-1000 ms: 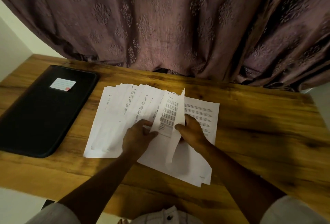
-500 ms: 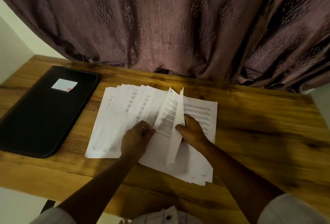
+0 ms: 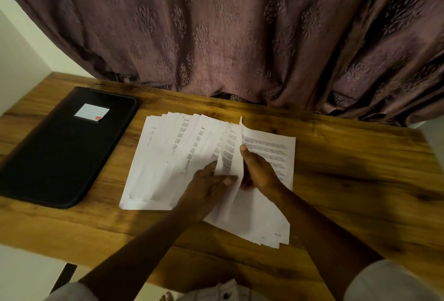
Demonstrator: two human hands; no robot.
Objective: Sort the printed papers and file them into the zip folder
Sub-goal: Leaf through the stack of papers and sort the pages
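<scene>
Right hand (image 3: 258, 173) pinches a raised sheet (image 3: 230, 154) that stands on edge, thumb pointing up along its right face and fingers curled behind it, as it did a moment ago. Left hand (image 3: 204, 188) has slid right from the fanned pages and now meets the same sheet low down, thumb on its near face and fingertips tucked under its edge. The printed papers (image 3: 165, 156) lie fanned on the wooden table (image 3: 355, 180) as before, with a page of dense text exposed to the right of the hands. The black zip folder (image 3: 60, 154), closed and bearing a white label (image 3: 91, 112), stays flat at the left, apart from the papers. A purple curtain (image 3: 216, 27) hangs behind.
</scene>
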